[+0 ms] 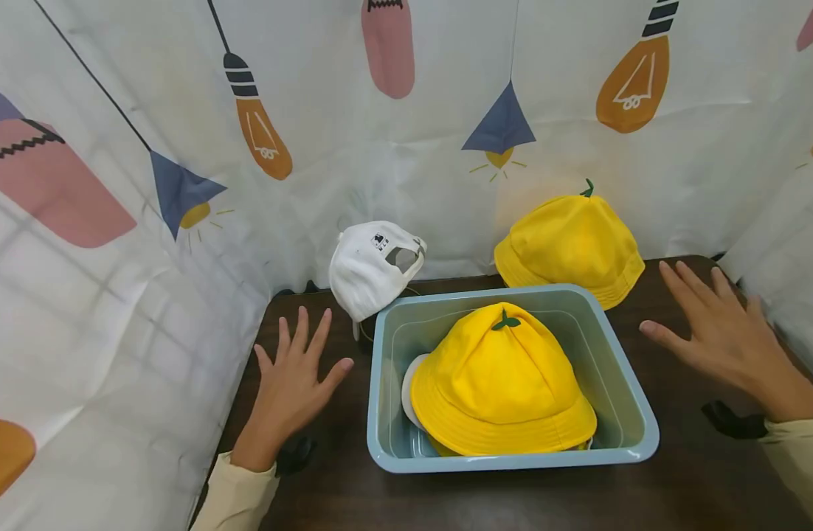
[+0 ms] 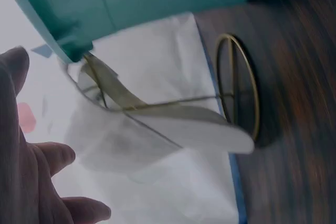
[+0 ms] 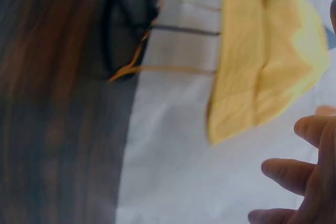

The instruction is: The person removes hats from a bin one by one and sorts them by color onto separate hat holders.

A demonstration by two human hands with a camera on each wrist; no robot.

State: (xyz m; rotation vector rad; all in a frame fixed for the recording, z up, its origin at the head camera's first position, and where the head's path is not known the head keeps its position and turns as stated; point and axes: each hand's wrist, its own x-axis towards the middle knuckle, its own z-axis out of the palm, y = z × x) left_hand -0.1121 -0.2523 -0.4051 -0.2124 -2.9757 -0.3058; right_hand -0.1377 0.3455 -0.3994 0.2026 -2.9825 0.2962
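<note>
In the head view my left hand (image 1: 290, 387) hovers with fingers spread, left of a blue plastic basin (image 1: 620, 398). A white cap (image 1: 367, 269) hangs on a stand behind the basin's left corner, beyond that hand; the left wrist view shows the gold wire stand (image 2: 254, 93) beneath it. My right hand (image 1: 728, 332), fingers also spread, is held right of the basin. Nearest it is a yellow bucket hat (image 1: 572, 243) with a green sprout, on a black stand (image 3: 107, 30). Another yellow bucket hat (image 1: 502, 383) lies in the basin, partly covering something white (image 1: 412, 391). Neither hand touches anything.
The dark wooden table (image 1: 486, 501) runs back to a white curtain (image 1: 433, 177) printed with lamps and bulbs. The curtain also closes in the left and right sides. The basin occupies the middle of the table.
</note>
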